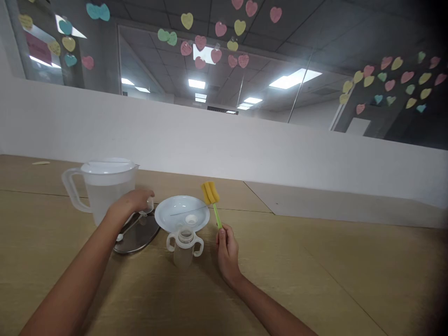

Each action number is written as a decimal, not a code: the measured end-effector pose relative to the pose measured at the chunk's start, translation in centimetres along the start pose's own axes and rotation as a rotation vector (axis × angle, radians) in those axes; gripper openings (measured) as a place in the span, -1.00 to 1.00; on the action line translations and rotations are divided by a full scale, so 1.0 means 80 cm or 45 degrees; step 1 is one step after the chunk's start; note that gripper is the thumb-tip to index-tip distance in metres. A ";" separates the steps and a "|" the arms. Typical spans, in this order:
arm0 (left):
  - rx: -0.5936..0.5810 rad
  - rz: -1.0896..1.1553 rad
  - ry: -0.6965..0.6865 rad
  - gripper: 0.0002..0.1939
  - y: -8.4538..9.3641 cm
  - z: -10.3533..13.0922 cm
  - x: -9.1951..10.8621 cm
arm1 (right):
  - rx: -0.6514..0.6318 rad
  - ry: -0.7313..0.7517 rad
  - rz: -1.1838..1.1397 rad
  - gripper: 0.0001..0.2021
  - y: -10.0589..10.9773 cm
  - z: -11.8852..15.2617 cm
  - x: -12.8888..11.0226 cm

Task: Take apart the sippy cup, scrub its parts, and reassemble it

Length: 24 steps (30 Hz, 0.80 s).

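Observation:
My right hand [227,247] is closed round the green handle of a brush with a yellow sponge head [210,192], held upright. My left hand [138,200] reaches over a round metal tray [140,237], its fingers bent at a small clear cup-like item [150,205]; the grip is partly hidden. A white spoon [131,227] lies on the tray. Between my hands a clear two-handled bottle [184,254] stands uncapped, in front of a white bowl [182,203]. In the bowl are a small white ring-shaped piece [191,219] and a thin straight item.
A large lidded plastic pitcher [110,189] stands behind my left forearm, its handle to the left. The wooden table [315,261] meets a low white wall [210,140] below glass with heart-shaped notes. A thin flat piece [41,163] lies at the far left.

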<state>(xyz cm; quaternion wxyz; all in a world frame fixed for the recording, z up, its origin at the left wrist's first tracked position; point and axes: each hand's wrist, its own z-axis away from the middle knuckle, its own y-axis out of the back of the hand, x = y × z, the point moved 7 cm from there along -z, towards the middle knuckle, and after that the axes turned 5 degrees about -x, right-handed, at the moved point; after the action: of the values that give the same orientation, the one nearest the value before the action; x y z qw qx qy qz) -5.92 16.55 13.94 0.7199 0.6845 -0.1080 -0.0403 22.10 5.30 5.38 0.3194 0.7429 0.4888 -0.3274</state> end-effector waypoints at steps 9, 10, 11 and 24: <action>-0.187 0.031 -0.063 -0.47 -0.049 -0.030 0.013 | -0.083 0.058 0.050 -0.69 -0.006 0.002 -0.003; -0.192 0.035 -0.071 -0.47 -0.053 -0.031 0.016 | -0.085 0.055 0.046 -0.69 -0.006 0.002 -0.003; -0.198 0.039 -0.076 -0.47 -0.055 -0.031 0.018 | -0.087 0.053 0.045 -0.69 -0.006 0.002 -0.003; -0.100 0.079 -0.409 -0.57 -0.021 0.006 0.113 | -0.109 0.038 0.070 -0.66 -0.007 0.003 -0.007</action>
<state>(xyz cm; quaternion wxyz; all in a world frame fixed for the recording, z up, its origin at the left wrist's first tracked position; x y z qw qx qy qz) 2.91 14.15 13.16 0.7204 0.6369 -0.2411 -0.1311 21.32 4.95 5.60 0.3524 0.7465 0.4866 -0.2860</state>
